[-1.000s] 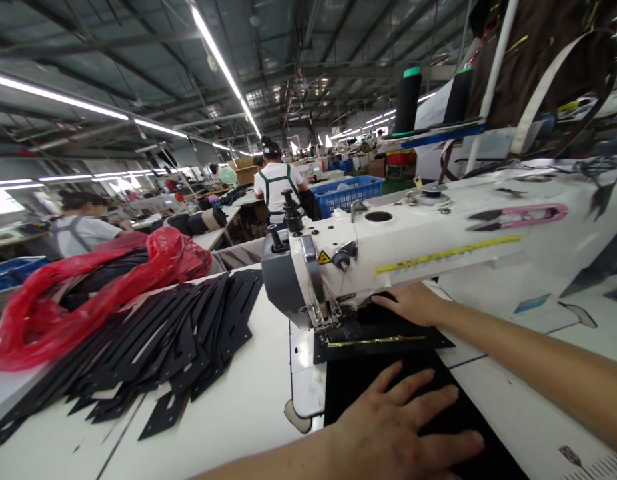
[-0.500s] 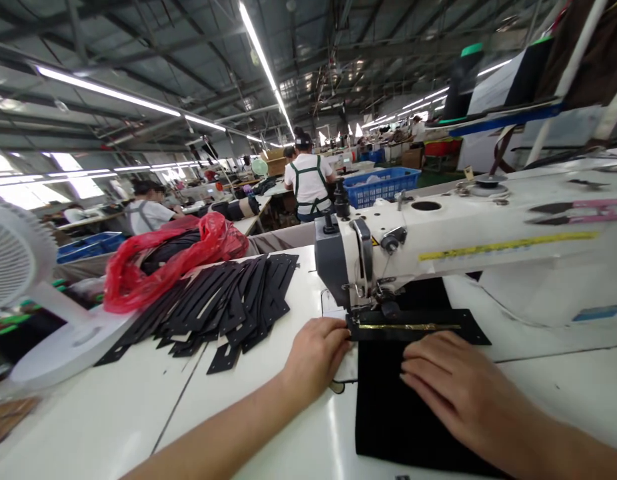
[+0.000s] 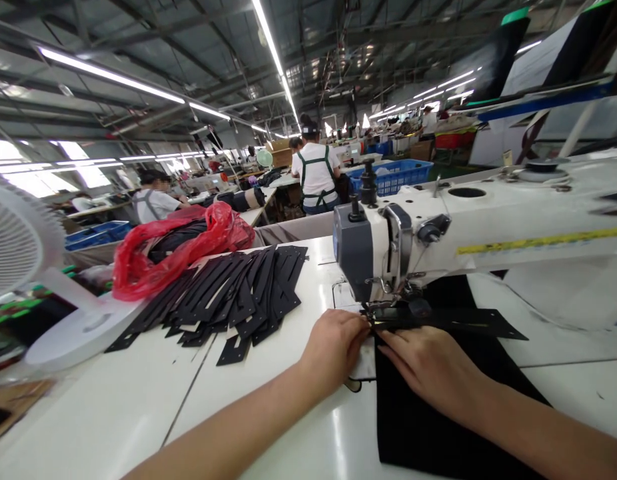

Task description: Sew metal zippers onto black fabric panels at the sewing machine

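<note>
Under the presser foot of a white sewing machine [image 3: 423,233] lies a black strip [image 3: 493,321] with a gold zipper showing faintly in its slot. Below it a larger black fabric panel [image 3: 418,427] spreads toward me over the table. My left hand [image 3: 333,343] is closed at the strip's left end, right beside the needle area, its fingertips partly hidden. Close to it, my right hand [image 3: 433,363] rests over the panel, fingers together and gripping the strip's near edge. The two hands' fingertips almost meet.
Left of the machine lies a fanned pile of black slotted strips [image 3: 238,293]. Behind it sits a red plastic bag [image 3: 188,243], with a white fan [image 3: 63,300] at far left. Beyond the machine stand a blue crate [image 3: 393,177] and a person [image 3: 317,170] facing away.
My right hand has moved left and forward, from over the panel to the strip's edge near the needle. My left hand stays at the strip's end. The whole view has shifted slightly.
</note>
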A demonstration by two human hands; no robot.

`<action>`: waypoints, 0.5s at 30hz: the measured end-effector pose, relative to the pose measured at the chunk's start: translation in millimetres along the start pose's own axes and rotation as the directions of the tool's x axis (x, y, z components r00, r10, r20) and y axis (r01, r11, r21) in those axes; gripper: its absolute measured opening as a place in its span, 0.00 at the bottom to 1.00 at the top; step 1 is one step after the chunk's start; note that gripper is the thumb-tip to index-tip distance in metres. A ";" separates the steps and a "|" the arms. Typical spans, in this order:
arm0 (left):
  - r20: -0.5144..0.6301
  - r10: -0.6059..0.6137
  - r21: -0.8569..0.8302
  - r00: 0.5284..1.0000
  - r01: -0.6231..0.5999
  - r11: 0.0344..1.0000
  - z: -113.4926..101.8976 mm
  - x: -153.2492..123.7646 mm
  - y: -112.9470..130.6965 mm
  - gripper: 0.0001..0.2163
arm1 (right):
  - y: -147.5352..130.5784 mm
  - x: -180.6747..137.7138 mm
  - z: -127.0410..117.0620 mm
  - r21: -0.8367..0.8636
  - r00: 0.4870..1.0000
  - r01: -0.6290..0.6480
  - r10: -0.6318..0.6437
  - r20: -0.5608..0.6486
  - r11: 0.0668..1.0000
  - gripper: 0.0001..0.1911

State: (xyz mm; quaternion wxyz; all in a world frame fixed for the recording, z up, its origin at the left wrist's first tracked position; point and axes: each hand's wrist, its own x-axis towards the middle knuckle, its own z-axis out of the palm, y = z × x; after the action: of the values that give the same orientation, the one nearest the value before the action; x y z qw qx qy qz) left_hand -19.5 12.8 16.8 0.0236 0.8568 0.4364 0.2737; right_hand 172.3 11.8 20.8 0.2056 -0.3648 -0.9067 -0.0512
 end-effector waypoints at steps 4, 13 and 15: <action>0.059 0.155 0.084 0.986 -0.160 0.984 -0.2 -4.4 6.0 0.08 | -2.8 -7.6 -2.6 -0.072 0.993 0.094 -0.099 -0.072 0.993 0.12; 0.101 0.117 0.266 0.988 -0.140 0.954 4.5 -2.1 16.9 0.06 | 11.3 -5.2 6.6 -0.063 0.972 0.125 -0.135 -0.194 0.990 0.17; 0.097 0.126 0.270 0.987 -0.148 0.951 6.1 -2.1 16.5 0.06 | 12.6 -5.1 9.3 -0.037 0.975 0.126 -0.130 -0.180 0.991 0.17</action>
State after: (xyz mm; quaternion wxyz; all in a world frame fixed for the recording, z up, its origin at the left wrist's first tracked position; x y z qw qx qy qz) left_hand -5.4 2.2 15.3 -0.0982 0.8900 0.4086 0.1771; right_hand 181.1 19.9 9.5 0.2791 -0.3020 -0.9050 -0.1089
